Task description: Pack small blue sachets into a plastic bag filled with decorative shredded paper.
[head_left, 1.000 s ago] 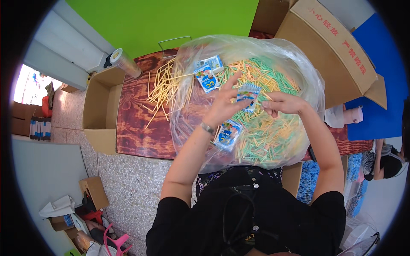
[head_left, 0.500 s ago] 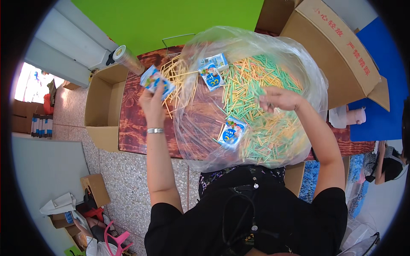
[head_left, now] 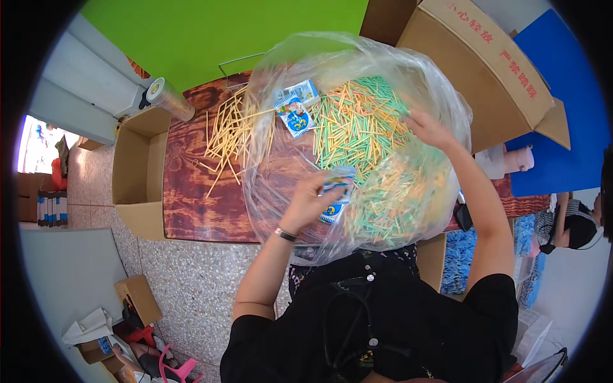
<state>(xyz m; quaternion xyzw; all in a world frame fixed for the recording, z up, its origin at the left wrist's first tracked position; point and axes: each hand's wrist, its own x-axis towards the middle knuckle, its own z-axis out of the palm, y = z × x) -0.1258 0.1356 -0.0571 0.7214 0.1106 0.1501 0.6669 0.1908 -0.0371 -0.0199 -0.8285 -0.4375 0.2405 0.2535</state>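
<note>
A large clear plastic bag (head_left: 440, 67) lies opened out on the table, with many thin green, yellow and orange sticks (head_left: 357, 127) heaped in it. My left hand (head_left: 310, 201) is closed on a small blue-and-white packet (head_left: 340, 180), blurred by motion. Just beneath that lies another such packet (head_left: 331, 214), partly covered. Two more packets, one on the other, rest beside the heap; the upper packet (head_left: 295, 117) shows its front. At the heap's right side, my right hand (head_left: 429, 127) has its fingers pinched among the green sticks. What they hold is too blurred to make out.
Loose yellow sticks (head_left: 227, 131) lie left of the bag on the red-brown wooden table (head_left: 191, 210). A clear plastic cup (head_left: 169, 99) stands at the left edge beside an open carton (head_left: 137, 159). A big cardboard box (head_left: 479, 70) rises at the back right, near a pink cup (head_left: 518, 159).
My left hand has brought its packet from above the loose yellow sticks to the packet at the bag's front. My right hand has moved farther back along the heap. The view has shifted slightly.
</note>
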